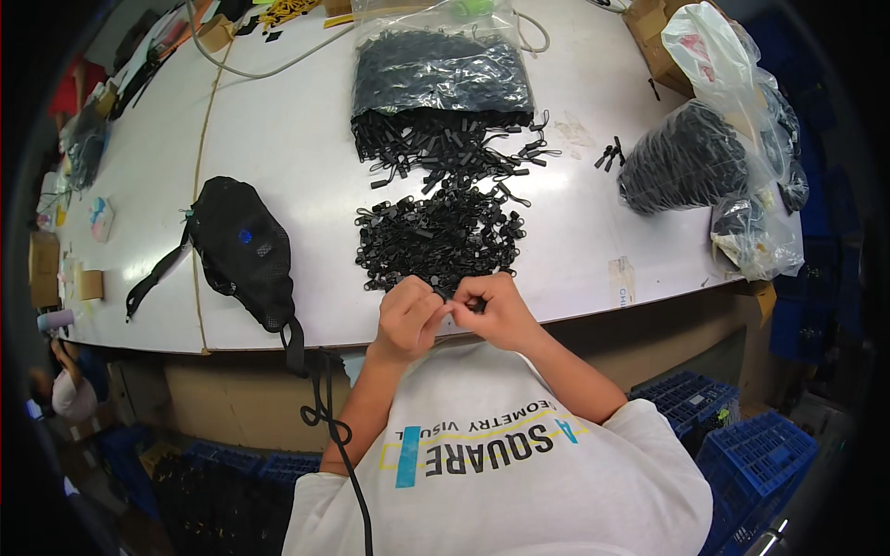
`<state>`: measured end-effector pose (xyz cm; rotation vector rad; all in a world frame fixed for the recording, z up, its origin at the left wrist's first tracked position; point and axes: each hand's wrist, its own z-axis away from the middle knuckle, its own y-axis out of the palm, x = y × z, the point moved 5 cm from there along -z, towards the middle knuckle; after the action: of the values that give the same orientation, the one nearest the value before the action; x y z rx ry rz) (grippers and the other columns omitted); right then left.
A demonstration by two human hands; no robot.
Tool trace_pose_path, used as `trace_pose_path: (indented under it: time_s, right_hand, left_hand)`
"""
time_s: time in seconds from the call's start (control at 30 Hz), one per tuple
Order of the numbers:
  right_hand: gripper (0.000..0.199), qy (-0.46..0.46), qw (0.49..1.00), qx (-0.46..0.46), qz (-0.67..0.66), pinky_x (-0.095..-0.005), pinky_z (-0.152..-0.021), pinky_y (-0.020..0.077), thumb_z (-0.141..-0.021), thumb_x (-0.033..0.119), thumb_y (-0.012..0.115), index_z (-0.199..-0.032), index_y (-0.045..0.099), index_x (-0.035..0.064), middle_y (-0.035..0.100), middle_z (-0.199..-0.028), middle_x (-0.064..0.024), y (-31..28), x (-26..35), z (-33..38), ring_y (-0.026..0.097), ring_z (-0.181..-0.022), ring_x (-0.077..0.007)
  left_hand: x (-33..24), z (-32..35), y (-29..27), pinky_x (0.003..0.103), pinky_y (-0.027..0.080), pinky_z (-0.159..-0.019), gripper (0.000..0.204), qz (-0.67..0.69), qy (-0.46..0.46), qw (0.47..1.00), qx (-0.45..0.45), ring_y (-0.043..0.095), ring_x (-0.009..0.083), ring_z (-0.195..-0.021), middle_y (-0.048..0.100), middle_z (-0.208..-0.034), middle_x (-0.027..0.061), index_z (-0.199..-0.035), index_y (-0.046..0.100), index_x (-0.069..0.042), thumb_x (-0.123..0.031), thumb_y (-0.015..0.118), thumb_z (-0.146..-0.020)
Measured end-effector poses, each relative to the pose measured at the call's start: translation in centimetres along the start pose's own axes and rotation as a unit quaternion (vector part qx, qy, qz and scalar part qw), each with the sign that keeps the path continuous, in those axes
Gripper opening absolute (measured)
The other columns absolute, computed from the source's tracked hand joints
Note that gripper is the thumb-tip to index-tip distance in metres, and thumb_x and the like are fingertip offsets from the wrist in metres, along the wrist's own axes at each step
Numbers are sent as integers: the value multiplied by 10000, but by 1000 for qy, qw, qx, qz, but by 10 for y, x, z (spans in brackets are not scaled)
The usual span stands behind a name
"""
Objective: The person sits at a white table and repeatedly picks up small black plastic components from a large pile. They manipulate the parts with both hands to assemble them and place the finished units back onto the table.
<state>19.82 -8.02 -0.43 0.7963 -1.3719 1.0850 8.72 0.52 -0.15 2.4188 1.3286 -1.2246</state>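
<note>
My left hand (411, 318) and my right hand (491, 309) meet at the near edge of the table, fingertips pinched together. A bit of something small and black shows by the right fingers; its kind is too small to make out. Just beyond my knuckles lies a heap of small black parts (440, 236) that look like zipper sliders. Farther off, black zipper pulls with cord loops (417, 144) spill from the mouth of a clear plastic bag (445, 74) full of them.
A black mesh pouch (243, 246) with a strap lies to the left, a black cord (338, 431) hanging near it. Stuffed plastic bags (691, 157) and a cardboard box (654, 42) stand at the right. A few loose pulls (609, 155) lie nearby. Blue crates (756, 463) sit below the table.
</note>
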Motion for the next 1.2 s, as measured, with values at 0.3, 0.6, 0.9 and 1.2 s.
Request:
trace_pose_path:
  time_s: [0.3,0.6,0.9,1.2]
  right_hand:
    - [190,-148,970,116,152,-350,-472,427,-738,112,677,-689,532,0,536,-604,-110,1,15,-2,539,-504,-279]
    - [268,-72,983,143,85,-288,-462,378,-711,146,742,-655,516,14,523,-579,-59,-24,5,10,485,-481,-171]
    - [261,46,968,-245,11,-205,-458,282,-772,118,744,-612,555,35,483,-555,45,-147,-40,7,381,-503,-17]
    - [383,98,892,-412,-157,-250,-405,221,-934,224,573,-608,524,30,402,-504,40,-187,-86,7,316,-420,-47]
  left_hand:
    - [9,-1,-3,363,382,-470,126,79,-145,959,229,487,277,-530,519,-643,121,-710,557,12,-13,640,-801]
    - [10,-1,-4,348,378,-480,185,49,-130,970,198,488,255,-525,512,-606,93,-675,570,-10,-101,669,-801]
    - [34,-8,-30,262,357,-488,308,-62,-200,978,-14,477,121,-526,531,-619,52,-720,575,11,-196,536,-945]
    - [70,-3,-55,272,362,-507,234,-82,-285,944,-141,466,137,-523,550,-630,61,-743,575,10,-150,570,-914]
